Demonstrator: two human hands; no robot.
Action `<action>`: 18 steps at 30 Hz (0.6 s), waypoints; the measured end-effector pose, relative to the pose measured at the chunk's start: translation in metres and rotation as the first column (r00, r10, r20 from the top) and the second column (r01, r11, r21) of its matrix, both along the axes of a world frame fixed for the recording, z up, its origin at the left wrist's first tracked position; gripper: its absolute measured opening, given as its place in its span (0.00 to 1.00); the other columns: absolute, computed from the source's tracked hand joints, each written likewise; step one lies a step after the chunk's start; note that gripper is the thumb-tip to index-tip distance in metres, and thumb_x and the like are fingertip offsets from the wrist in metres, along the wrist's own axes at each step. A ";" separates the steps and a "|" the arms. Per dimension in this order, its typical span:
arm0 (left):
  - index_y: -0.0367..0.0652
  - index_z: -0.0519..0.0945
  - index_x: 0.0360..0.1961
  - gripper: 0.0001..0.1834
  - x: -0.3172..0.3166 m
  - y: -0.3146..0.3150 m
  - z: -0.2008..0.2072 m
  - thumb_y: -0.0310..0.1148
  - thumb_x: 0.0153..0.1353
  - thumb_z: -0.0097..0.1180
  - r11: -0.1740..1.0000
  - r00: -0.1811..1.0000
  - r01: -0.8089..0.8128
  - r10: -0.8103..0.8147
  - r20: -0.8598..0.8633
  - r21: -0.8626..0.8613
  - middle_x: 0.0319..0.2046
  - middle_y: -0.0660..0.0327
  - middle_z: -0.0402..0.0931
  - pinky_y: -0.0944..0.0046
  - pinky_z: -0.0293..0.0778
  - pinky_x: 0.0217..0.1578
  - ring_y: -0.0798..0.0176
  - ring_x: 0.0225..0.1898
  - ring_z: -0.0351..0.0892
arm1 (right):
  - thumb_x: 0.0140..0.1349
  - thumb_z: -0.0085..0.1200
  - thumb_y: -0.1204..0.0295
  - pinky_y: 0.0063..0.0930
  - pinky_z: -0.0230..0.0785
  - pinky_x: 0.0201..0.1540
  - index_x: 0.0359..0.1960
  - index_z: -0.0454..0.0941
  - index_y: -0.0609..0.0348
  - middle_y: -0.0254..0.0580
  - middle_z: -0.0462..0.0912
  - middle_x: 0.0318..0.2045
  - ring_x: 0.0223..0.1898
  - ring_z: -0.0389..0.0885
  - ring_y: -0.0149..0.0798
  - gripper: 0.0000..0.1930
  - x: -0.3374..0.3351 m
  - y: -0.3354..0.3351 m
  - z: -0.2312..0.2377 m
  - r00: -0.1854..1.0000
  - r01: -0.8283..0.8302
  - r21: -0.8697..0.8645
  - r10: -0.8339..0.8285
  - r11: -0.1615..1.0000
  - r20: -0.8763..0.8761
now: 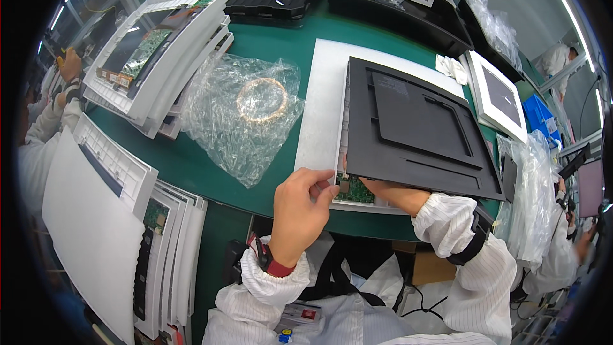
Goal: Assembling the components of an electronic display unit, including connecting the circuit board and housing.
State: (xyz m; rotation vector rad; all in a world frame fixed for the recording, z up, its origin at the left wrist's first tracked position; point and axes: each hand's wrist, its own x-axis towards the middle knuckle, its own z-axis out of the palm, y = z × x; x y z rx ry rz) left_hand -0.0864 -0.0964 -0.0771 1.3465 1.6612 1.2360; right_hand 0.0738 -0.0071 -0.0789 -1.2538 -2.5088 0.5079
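A large black plastic panel with a raised rectangular section lies tilted over a white-framed unit with a green circuit board. The board shows only at the near left corner. My left hand is at that corner, thumb and fingertips pinched together close to the frame's edge; what is between them is too small to make out. My right hand reaches in beneath the panel's near edge, and the panel hides most of its fingers. The unit rests on a white foam sheet.
Crumpled clear plastic with a yellowish ring lies left on the green table. White frames are stacked beyond it, and more white panels stand near left. Black trays line the back; a white-framed screen lies right. Other people work both sides.
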 end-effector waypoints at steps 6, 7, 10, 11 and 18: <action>0.33 0.80 0.35 0.11 0.001 -0.001 -0.005 0.22 0.47 0.60 1.000 1.000 -0.010 0.010 0.017 0.016 0.25 0.54 0.77 0.64 0.69 0.28 0.61 0.23 0.74 | 0.58 0.53 0.66 0.27 0.67 0.24 0.26 0.79 0.59 0.40 0.79 0.19 0.17 0.74 0.37 0.09 -0.003 0.005 -0.006 1.000 0.001 -0.049 -0.001 0.999 0.007; 0.33 0.80 0.35 0.11 0.002 0.000 -0.005 0.22 0.47 0.60 1.000 1.000 -0.015 0.015 0.015 0.024 0.25 0.54 0.77 0.64 0.69 0.28 0.61 0.23 0.74 | 0.58 0.53 0.66 0.26 0.67 0.24 0.26 0.79 0.59 0.40 0.79 0.19 0.17 0.74 0.37 0.09 -0.002 0.005 -0.006 1.000 0.003 -0.056 -0.002 0.998 0.010; 0.33 0.81 0.35 0.11 0.003 0.000 -0.002 0.22 0.47 0.60 0.999 1.000 -0.015 0.015 0.011 0.040 0.25 0.55 0.77 0.64 0.70 0.28 0.61 0.23 0.74 | 0.58 0.53 0.66 0.26 0.67 0.24 0.26 0.79 0.59 0.40 0.79 0.19 0.17 0.74 0.36 0.09 -0.003 0.008 -0.005 1.000 0.008 -0.067 -0.007 0.998 0.018; 0.33 0.81 0.35 0.11 0.002 -0.001 -0.002 0.22 0.47 0.60 0.999 1.000 -0.012 0.011 0.011 0.040 0.25 0.55 0.77 0.64 0.70 0.28 0.61 0.23 0.74 | 0.58 0.53 0.66 0.26 0.67 0.24 0.26 0.79 0.59 0.40 0.79 0.19 0.17 0.74 0.36 0.09 -0.005 0.009 -0.004 1.000 0.008 -0.069 -0.007 0.998 0.022; 0.32 0.80 0.36 0.12 0.003 0.001 -0.006 0.20 0.48 0.60 0.999 1.000 -0.017 0.017 0.009 0.034 0.25 0.57 0.77 0.68 0.68 0.27 0.67 0.23 0.71 | 0.58 0.53 0.66 0.26 0.67 0.24 0.26 0.79 0.59 0.40 0.78 0.18 0.17 0.73 0.36 0.09 -0.009 0.015 -0.013 0.999 0.027 -0.111 -0.024 0.993 0.030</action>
